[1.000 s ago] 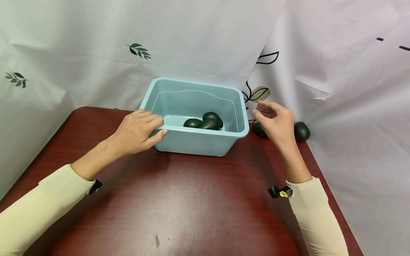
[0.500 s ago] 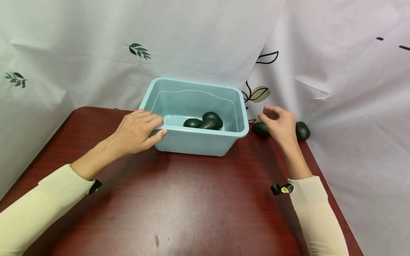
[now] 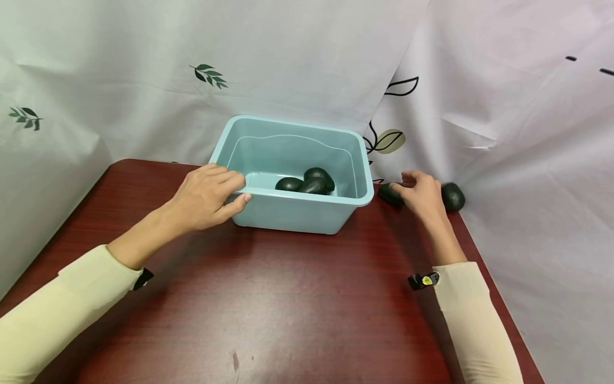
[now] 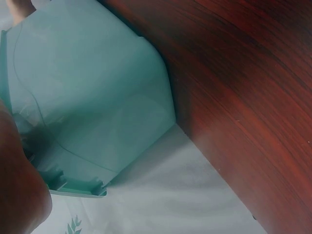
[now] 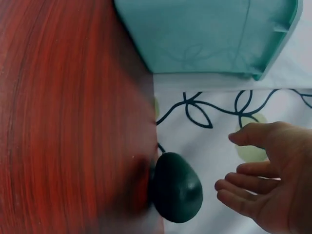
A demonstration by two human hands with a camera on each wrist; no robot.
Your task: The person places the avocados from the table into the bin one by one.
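Observation:
A light blue plastic bin (image 3: pixel 292 213) stands at the back of the table, with three dark green avocados (image 3: pixel 315 185) lying inside. My left hand (image 3: pixel 206 197) grips its front-left rim, fingers over the edge and thumb on the outer wall. In the left wrist view, the bin's side (image 4: pixel 97 97) fills much of the picture beside part of that hand (image 4: pixel 19 180). To the right of the bin, my right hand (image 3: pixel 422 197) hovers by an avocado (image 3: pixel 390 194). In the right wrist view, this hand (image 5: pixel 268 180) has loosely bent, parted fingers, apart from an avocado (image 5: pixel 178 187).
Another avocado (image 3: pixel 452 197) lies on the far side of the right hand, by the table's right edge. White cloth (image 3: pixel 297 58) with leaf prints hangs behind and beside the dark red wooden table (image 3: pixel 288 298).
My right hand has moved down and slightly right, from beside the bin's rim toward the avocado there. The left hand has kept its grip on the bin.

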